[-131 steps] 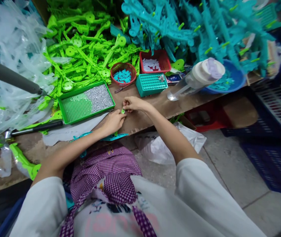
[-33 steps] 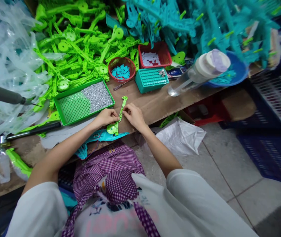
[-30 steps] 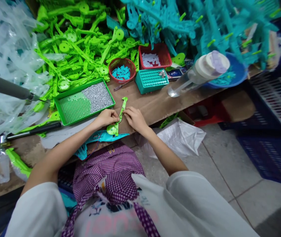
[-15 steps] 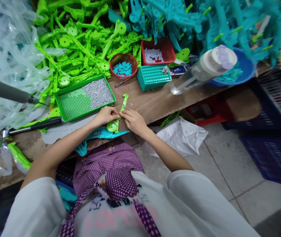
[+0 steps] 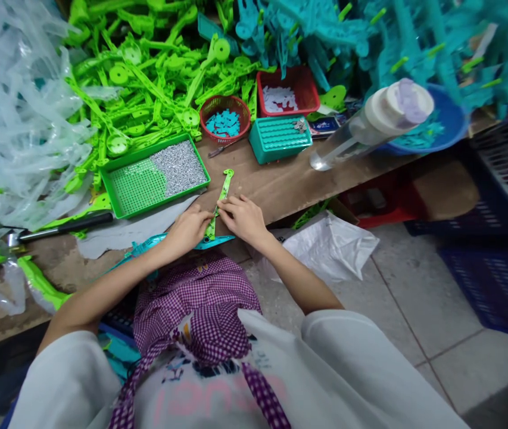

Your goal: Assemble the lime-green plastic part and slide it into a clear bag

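Currently on your bench [image 5: 276, 185], near the front edge: one lime-green plastic arm [image 5: 226, 187], between your left hand [image 5: 191, 229] and right hand [image 5: 247, 220]; fingers of both touch its middle, whether clamped you cannot tell. At its near end, one turquoise plastic part [image 5: 150, 243]. Beyond, one green perforated tray [image 5: 133, 189].

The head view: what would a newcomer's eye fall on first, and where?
Probably the heap of lime-green parts, upper left of centre, beside the turquoise heap at upper right. Then the white-lidded clear bottle, in front of the turquoise heap. Near the middle, the left hand and right hand are at a slim green part.
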A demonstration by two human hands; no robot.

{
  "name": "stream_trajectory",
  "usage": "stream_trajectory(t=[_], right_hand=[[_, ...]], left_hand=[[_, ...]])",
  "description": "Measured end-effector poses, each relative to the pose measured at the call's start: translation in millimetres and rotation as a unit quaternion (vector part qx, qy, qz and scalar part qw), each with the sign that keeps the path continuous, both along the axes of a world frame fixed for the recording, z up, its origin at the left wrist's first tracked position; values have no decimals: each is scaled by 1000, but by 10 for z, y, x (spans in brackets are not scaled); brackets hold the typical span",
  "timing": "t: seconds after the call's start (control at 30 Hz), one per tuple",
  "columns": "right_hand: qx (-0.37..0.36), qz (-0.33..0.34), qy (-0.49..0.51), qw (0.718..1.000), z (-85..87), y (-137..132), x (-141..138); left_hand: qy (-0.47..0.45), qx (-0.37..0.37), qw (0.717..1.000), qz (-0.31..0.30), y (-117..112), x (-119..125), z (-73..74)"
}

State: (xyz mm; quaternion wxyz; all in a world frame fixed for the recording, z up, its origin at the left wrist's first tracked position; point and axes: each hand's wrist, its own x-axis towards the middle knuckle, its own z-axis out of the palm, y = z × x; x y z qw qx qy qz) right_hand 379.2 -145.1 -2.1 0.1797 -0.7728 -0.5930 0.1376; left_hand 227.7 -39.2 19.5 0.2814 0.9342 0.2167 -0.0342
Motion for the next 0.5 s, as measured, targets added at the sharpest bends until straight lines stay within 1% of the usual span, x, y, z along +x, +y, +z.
stream_trajectory(t=[0.07,0.13,0.23,0.37,0.5], right_hand=[[-1,-22,-4,1000,2,12,-26],[-1,-41,-10,999,-7,24,-50],[1,-50,-8,999,-20,34,-69],[5,-58,4,998,-26,31,-71],[8,-61,4,998,-42,20,-77]], left_hand=[[18,29,999,-4,-76,-62,13],[24,39,999,-8,-132,-126,30],[0,29,1000,-1,-166,-194,35],[-32,11,999,20,-171,-200,-2],[-38,6,999,3,-192,-196,-16]])
